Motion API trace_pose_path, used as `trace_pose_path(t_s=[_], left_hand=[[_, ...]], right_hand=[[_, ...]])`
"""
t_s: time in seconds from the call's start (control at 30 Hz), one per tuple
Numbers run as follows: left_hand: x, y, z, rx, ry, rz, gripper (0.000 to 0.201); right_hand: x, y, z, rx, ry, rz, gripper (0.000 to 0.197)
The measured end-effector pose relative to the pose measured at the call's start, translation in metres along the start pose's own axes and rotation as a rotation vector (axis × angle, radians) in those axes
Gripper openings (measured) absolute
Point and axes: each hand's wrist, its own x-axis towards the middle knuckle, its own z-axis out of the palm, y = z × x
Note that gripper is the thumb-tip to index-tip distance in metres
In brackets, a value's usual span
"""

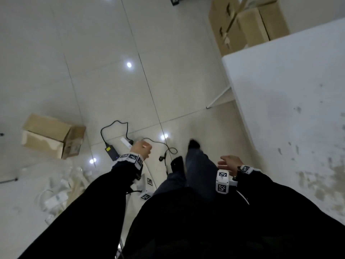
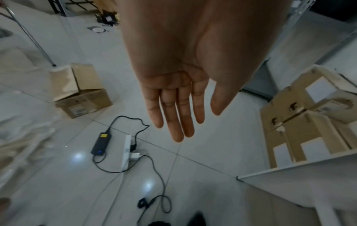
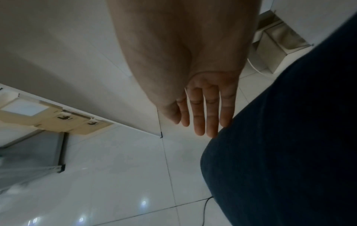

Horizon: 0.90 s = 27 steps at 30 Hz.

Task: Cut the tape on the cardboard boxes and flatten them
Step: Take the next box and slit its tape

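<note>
One cardboard box (image 1: 53,136) lies on its side on the tiled floor at the left, a flap open (image 2: 81,90). A stack of several taped cardboard boxes (image 1: 246,23) stands at the back right, beyond the white table (image 2: 309,122). My left hand (image 1: 140,149) hangs over the floor cables with straight fingers (image 2: 179,116), holding nothing. My right hand (image 1: 230,163) is beside my thigh, its fingers (image 3: 204,113) straight and empty, brushing the dark trouser leg. No cutting tool shows in any view.
A white table (image 1: 291,101) fills the right side. On the floor ahead lie a black power adapter (image 1: 111,151), a white power strip (image 2: 126,150) and looping cables (image 1: 164,146). Clear plastic wrapping (image 1: 57,187) is heaped at lower left. My feet (image 1: 193,144) step forward.
</note>
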Motion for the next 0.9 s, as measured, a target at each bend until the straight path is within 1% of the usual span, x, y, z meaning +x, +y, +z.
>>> trace_pose_path(t_s=[0.1,0.2,0.27,0.33,0.47,0.57,0.63,0.7,0.77,0.83,0.9], left_hand=[[0.030,0.047,-0.010,0.018,-0.089,0.020,0.010],[0.061,0.084,-0.038,0.003,-0.076,-0.008,0.011],[0.075,0.108,-0.066,-0.004,-0.049,-0.032,0.017],[0.095,0.132,-0.097,-0.009,-0.035,-0.072,0.020],[0.133,0.180,-0.163,0.000,0.052,-0.103,0.013],[0.170,0.221,-0.207,-0.009,0.067,-0.107,0.007],[0.199,0.252,-0.229,0.028,0.060,-0.112,0.008],[0.229,0.289,-0.249,0.079,0.043,-0.106,0.008],[0.254,0.330,-0.268,0.164,0.009,-0.091,0.008],[0.272,0.370,-0.280,0.218,-0.014,-0.070,0.007],[0.294,0.415,-0.287,0.303,-0.048,-0.013,0.009]], right_hand=[[0.015,-0.050,0.019,0.006,-0.002,0.042,0.032],[0.025,-0.126,0.043,-0.007,-0.048,0.038,0.025],[0.022,-0.183,0.058,0.018,-0.075,-0.018,0.020],[0.021,-0.242,0.072,0.049,-0.091,-0.121,0.014],[0.016,-0.339,0.103,0.032,-0.121,-0.242,0.010],[0.014,-0.402,0.125,0.032,-0.193,-0.303,0.011],[0.020,-0.438,0.137,0.001,-0.227,-0.328,0.013],[0.030,-0.470,0.140,0.011,-0.222,-0.338,0.015],[0.043,-0.498,0.138,0.061,-0.186,-0.306,0.015],[0.050,-0.514,0.127,0.114,-0.133,-0.256,0.015],[0.062,-0.532,0.111,0.181,-0.068,-0.211,0.017]])
